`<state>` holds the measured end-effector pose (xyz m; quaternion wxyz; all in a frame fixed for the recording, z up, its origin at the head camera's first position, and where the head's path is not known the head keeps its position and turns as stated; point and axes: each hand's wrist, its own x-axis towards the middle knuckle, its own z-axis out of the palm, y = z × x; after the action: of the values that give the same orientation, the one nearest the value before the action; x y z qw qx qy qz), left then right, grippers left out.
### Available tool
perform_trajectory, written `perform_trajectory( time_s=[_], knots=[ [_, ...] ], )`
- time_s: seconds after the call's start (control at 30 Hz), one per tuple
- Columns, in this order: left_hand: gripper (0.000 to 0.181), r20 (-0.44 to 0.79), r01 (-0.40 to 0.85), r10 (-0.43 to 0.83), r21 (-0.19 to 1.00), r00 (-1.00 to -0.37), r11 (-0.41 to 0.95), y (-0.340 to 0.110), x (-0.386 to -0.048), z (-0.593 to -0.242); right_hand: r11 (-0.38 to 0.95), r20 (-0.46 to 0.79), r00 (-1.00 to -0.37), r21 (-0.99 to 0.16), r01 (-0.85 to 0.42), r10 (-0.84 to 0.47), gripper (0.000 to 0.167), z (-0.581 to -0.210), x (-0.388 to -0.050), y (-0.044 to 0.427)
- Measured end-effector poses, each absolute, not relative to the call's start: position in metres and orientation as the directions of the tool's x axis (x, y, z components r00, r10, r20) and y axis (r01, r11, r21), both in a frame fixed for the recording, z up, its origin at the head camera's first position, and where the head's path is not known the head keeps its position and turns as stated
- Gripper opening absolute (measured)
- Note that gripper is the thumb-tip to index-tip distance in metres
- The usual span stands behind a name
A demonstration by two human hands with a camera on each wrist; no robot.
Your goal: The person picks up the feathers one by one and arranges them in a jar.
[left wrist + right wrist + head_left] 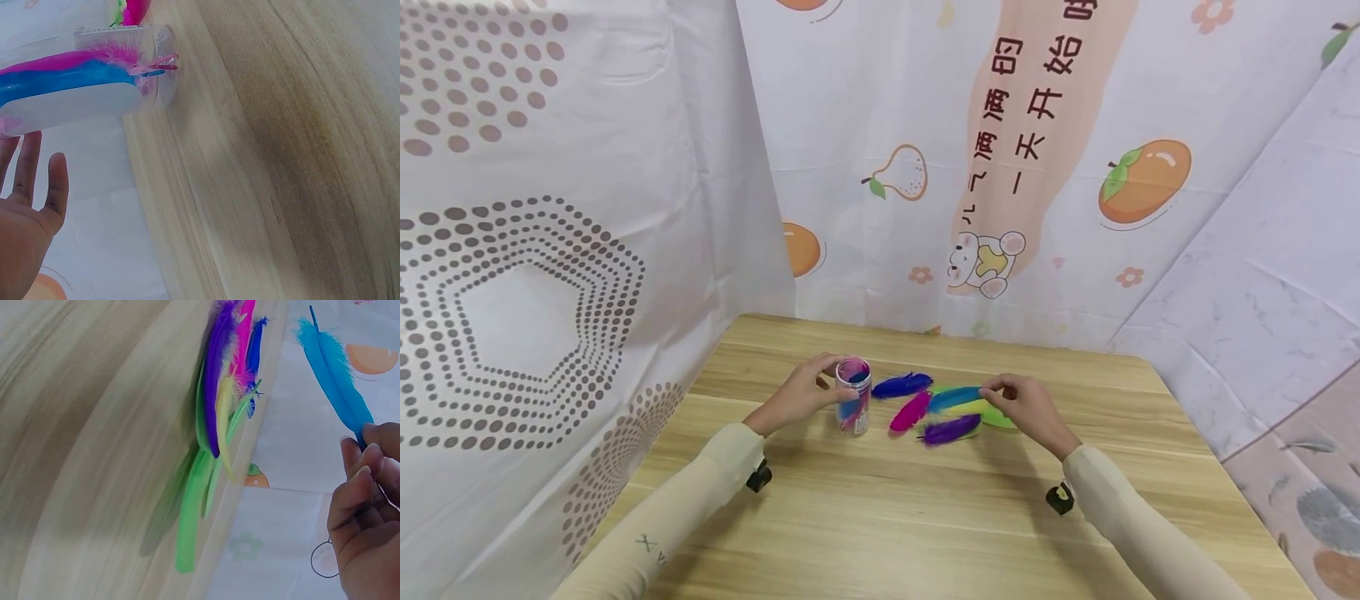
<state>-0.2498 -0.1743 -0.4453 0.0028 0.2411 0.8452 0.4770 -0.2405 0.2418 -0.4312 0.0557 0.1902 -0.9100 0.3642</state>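
Observation:
On the left, my left hand (800, 395) holds a clear plastic jar (854, 414), its thumb on the near side. Inside the jar, pink and blue feathers (69, 81) show through the wall. My right hand (1028, 410) pinches a light blue feather (334, 378) by one end, raised above the others. Below it lie a purple feather (951, 429), a pink feather (912, 411), a yellow feather (223, 419) and green feathers (190, 519). A dark blue feather (901, 384) lies between the jar and the pile.
The wood-grain table (865, 517) extends toward me. Behind it hangs a white curtain (857, 100) printed with fruit and characters, and a dotted cloth (535, 325) hangs along the left side. Dark wrist-worn devices sit below both sleeves.

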Motion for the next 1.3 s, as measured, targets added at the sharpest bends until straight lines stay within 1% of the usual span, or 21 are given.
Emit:
perform_trajectory(
  time_s=[0.3,0.5,0.73,1.3],
  knots=[
    [0.055,0.226,0.409,0.414,0.804,-0.882,0.432,-0.173,-0.25,-0.444,0.666,0.258,-0.915,-0.628,-0.403,-0.31,0.016,-0.42,-0.244,0.238],
    [0.055,0.227,0.409,0.414,0.805,-0.882,0.429,-0.173,-0.25,-0.445,0.656,0.263,-0.916,-0.64,-0.4,-0.301,0.017,-0.417,-0.246,0.236],
    [0.052,0.243,0.422,0.421,0.809,-0.874,0.409,-0.173,-0.248,-0.444,0.627,0.294,-0.906,-0.655,-0.422,-0.303,0.017,-0.411,-0.246,0.232],
    [0.053,0.241,0.421,0.419,0.806,-0.875,0.416,-0.173,-0.249,-0.444,0.652,0.275,-0.917,-0.644,-0.4,-0.29,0.018,-0.4,-0.249,0.222]
  ],
)
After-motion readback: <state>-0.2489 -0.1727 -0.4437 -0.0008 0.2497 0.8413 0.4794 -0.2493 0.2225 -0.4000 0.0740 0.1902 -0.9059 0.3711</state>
